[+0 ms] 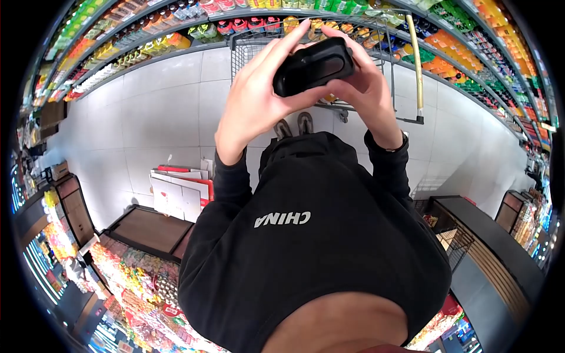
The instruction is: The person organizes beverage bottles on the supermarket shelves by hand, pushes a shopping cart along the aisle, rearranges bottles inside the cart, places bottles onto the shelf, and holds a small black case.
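Note:
A glossy black rounded object, perhaps a case or device, is held up in front of the dark sweatshirt. My left hand wraps its left side, with the thumb along the lower edge and the fingers stretched upward. On the right side, my right hand grips it in the same way, and the two thumbs nearly meet below it. Beyond the hands is a metal shopping cart with a yellow bar, partly hidden by them.
Curved shelves of colourful bottles run across the top. Grey floor tiles lie around my shoes. White and red boxes stand at left near packaged goods. A dark counter is at right.

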A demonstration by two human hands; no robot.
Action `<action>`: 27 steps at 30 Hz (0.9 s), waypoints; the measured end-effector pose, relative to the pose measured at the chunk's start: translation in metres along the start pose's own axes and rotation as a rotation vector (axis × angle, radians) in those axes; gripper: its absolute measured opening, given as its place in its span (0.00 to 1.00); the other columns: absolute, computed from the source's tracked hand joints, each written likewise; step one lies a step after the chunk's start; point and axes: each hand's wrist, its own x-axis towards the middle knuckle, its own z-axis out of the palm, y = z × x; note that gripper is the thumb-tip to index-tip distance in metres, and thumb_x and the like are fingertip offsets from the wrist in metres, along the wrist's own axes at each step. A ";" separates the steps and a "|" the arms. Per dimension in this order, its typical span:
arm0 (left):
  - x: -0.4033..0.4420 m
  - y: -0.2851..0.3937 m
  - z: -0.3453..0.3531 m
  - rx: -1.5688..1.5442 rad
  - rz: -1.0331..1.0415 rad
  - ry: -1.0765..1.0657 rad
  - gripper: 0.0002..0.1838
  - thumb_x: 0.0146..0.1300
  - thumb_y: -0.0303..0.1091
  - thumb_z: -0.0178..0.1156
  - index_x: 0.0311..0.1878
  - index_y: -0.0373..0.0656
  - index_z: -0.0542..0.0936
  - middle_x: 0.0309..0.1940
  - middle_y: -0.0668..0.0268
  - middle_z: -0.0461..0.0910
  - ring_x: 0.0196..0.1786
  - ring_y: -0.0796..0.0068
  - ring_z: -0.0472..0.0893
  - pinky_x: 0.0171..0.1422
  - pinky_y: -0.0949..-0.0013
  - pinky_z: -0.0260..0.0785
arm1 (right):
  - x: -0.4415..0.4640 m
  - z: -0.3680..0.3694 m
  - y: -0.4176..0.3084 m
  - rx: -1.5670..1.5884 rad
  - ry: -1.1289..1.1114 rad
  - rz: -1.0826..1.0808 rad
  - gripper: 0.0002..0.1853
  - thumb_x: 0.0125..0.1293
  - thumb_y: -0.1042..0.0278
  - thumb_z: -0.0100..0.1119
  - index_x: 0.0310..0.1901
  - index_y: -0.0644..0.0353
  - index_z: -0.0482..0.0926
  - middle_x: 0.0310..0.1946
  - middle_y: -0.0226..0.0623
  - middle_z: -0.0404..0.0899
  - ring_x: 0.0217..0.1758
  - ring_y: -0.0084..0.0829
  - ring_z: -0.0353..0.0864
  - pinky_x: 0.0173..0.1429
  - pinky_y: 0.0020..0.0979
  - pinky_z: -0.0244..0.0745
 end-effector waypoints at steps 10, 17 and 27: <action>0.003 0.015 -0.029 -0.313 0.093 0.113 0.53 0.37 0.24 0.85 0.73 0.42 0.74 0.63 0.64 0.75 0.66 0.69 0.77 0.72 0.64 0.69 | 0.016 0.013 -0.016 0.230 -0.017 -0.111 0.40 0.60 0.90 0.69 0.73 0.69 0.63 0.63 0.49 0.78 0.60 0.38 0.84 0.64 0.39 0.83; 0.007 0.024 -0.033 -0.185 0.125 0.223 0.41 0.43 0.27 0.84 0.65 0.42 0.81 0.56 0.65 0.80 0.59 0.71 0.81 0.63 0.68 0.74 | 0.020 0.027 -0.017 0.240 -0.033 -0.154 0.32 0.64 0.89 0.67 0.68 0.73 0.66 0.59 0.46 0.80 0.58 0.37 0.84 0.61 0.37 0.83; 0.010 0.036 -0.042 -0.002 0.206 0.254 0.38 0.41 0.33 0.85 0.62 0.45 0.84 0.52 0.64 0.83 0.54 0.66 0.83 0.60 0.65 0.75 | 0.028 0.030 -0.011 0.274 -0.063 -0.174 0.27 0.65 0.84 0.69 0.64 0.70 0.70 0.57 0.42 0.81 0.59 0.32 0.83 0.62 0.35 0.81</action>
